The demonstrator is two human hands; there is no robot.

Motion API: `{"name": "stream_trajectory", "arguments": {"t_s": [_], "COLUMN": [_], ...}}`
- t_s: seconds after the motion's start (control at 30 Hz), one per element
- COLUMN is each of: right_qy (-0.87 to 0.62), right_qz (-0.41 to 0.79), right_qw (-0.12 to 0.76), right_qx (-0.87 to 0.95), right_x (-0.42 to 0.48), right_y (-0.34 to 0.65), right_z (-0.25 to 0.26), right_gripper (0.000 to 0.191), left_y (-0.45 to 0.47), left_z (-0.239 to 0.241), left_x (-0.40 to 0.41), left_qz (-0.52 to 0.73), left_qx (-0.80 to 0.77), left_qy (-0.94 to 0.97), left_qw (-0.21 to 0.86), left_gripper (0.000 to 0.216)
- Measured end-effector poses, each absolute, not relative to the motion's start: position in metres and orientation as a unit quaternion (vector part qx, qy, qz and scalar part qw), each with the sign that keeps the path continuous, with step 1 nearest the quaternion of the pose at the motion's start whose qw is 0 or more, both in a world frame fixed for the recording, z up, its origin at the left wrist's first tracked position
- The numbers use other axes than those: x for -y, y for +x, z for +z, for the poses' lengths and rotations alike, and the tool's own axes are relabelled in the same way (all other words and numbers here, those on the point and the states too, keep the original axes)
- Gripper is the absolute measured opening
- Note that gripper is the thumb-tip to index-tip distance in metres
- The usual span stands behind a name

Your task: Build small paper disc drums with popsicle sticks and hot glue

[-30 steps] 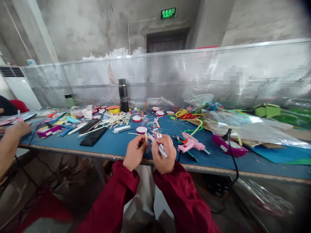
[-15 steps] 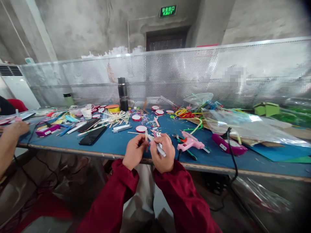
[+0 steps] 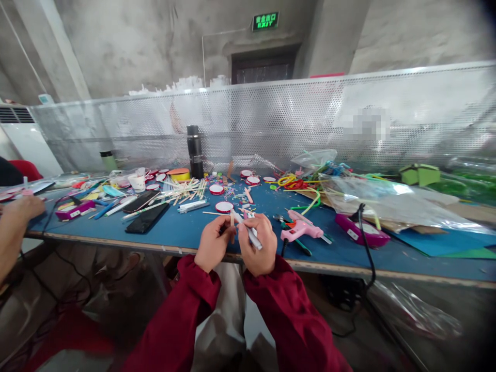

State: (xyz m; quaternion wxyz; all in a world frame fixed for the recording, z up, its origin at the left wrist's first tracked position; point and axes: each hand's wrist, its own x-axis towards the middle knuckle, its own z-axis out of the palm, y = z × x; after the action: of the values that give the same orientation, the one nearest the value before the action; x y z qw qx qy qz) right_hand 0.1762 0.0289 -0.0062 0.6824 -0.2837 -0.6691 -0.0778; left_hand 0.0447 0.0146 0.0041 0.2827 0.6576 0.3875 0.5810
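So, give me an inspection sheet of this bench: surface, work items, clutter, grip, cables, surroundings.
Surface: blue tabletop, small scraps scattered.
Work items: pale stick; white pen angled toward it, contact unclear.
Clutter: loose sticks, black phone, pink glue gun lying across a teal-handled tool.
Grip: left hand closed on stick, right hand on pen.
Cables: black cable over the near edge, by a purple device.
Surroundings: perforated screen, lit exit sign behind; another person's hand far left.

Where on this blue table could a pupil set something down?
A bare patch of table lies between the nearer black phone, the whitish bundle and the left hand. A nearly bare strip follows the front edge right of the purple box, below the blue sheet. It is crowded around the pale sticks and the clear plastic.
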Motion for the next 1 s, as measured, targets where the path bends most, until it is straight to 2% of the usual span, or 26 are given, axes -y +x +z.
{"name": "stream_trajectory", "arguments": {"t_s": [0.33, 1.0], "right_qy": [-0.285, -0.28], "right_qz": [-0.085, -0.081], "right_qw": [0.679, 0.676], "right_qx": [0.671, 0.676], "right_x": [-0.0287, -0.0273], "right_y": [0.1763, 0.1762], "right_z": [-0.006, -0.004], "right_gripper": [0.008, 0.012], "left_y": [0.0443, 0.0448], "left_z": [0.0043, 0.0075], "left_x": [-0.0151, -0.0125], "left_qz": [0.573, 0.566], "left_qx": [-0.392, -0.405], "left_qy": [0.659, 0.662], "left_qw": [0.29, 0.278], "left_gripper": [0.014, 0.009]}}
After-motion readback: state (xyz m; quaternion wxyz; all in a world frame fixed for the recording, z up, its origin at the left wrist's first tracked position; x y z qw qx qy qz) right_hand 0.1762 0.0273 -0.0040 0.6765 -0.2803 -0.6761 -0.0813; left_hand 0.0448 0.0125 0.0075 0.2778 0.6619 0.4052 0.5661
